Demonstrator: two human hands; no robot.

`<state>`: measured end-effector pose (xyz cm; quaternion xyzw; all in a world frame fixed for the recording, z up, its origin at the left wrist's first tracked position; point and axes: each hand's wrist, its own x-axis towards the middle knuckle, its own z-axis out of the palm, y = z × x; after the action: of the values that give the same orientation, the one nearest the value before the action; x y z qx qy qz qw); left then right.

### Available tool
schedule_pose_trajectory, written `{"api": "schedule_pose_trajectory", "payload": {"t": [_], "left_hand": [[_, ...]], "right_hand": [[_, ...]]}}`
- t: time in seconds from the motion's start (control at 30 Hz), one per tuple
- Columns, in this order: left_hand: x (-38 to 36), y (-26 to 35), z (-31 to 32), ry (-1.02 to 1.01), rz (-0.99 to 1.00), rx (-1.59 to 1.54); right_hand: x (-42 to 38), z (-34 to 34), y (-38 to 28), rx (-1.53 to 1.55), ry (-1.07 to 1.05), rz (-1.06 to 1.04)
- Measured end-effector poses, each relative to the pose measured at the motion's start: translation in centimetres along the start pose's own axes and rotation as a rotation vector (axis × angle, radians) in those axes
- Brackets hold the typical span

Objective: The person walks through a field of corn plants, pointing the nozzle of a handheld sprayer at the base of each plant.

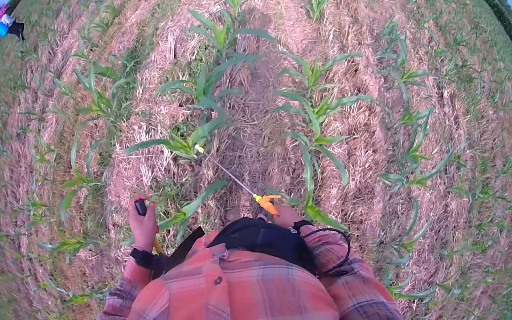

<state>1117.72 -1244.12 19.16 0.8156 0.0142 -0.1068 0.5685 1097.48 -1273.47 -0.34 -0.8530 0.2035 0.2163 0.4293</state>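
Observation:
My right hand (288, 217) is closed around the orange grip of a spray wand (231, 176). Its thin metal tube points forward and left, and the yellow nozzle (199, 149) is beside a young corn plant (179, 144). A dark hose (346, 258) loops near my right sleeve. On the left, my left hand (142, 228) is wrapped around a black-ended lever (140, 207), with a yellowish part of it visible by the wrist. Black straps or cloth (266, 241) lie across the front of my plaid shirt.
Rows of young corn (317, 119) run forward on both sides of a straw-covered furrow (256, 113). Small weeds (182, 182) grow between the plants. Far off at the left, another person (8, 23) carries something blue. Trees line the field's edge.

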Motion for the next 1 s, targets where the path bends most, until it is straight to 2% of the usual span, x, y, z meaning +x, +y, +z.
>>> {"api": "schedule_pose_trajectory", "payload": {"t": [0.1,0.2,0.23,0.33,0.4,0.47,0.53,0.7,0.77,0.87,0.93,0.97,1.0], "left_hand": [[0.4,2.5,1.2,-0.062,0.005,-0.054],[1.1,4.2,2.9,-0.137,0.003,-0.098],[1.5,4.4,3.6,-0.141,0.006,-0.096],[2.6,4.7,5.7,-0.146,0.053,-0.114],[3.3,5.0,7.4,-0.131,0.057,-0.079],[3.9,4.9,8.6,-0.132,0.042,-0.105],[4.5,4.7,9.1,-0.130,0.049,-0.090],[6.5,4.5,10.0,-0.073,0.057,-0.036],[7.4,4.4,10.4,-0.051,0.068,0.007],[9.6,6.0,12.2,-0.066,-0.037,-0.005],[12.1,6.4,13.7,-0.059,0.045,0.051],[14.4,3.9,13.8,-0.068,0.165,0.063],[15.4,4.3,14.2,-0.069,0.158,0.062]], "right_hand": [[0.9,-1.8,0.4,0.029,0.034,0.005],[0.9,-4.4,1.0,0.043,0.103,0.100],[1.0,-5.2,1.7,0.058,0.176,0.108],[1.1,-7.8,3.3,0.104,0.270,0.157],[2.0,-8.7,5.7,0.183,0.394,0.288],[1.9,-10.3,6.6,0.111,0.416,0.312],[2.8,-10.8,9.0,0.068,0.540,0.464],[3.3,-13.7,10.4,0.093,0.672,0.560],[4.0,-14.3,10.8,0.097,0.688,0.567],[6.0,-14.9,11.3,0.034,0.701,0.572],[7.2,-15.7,10.1,0.044,0.630,0.595],[7.9,-15.9,9.4,0.068,0.639,0.598],[8.5,-16.1,8.7,0.063,0.636,0.602]]}}
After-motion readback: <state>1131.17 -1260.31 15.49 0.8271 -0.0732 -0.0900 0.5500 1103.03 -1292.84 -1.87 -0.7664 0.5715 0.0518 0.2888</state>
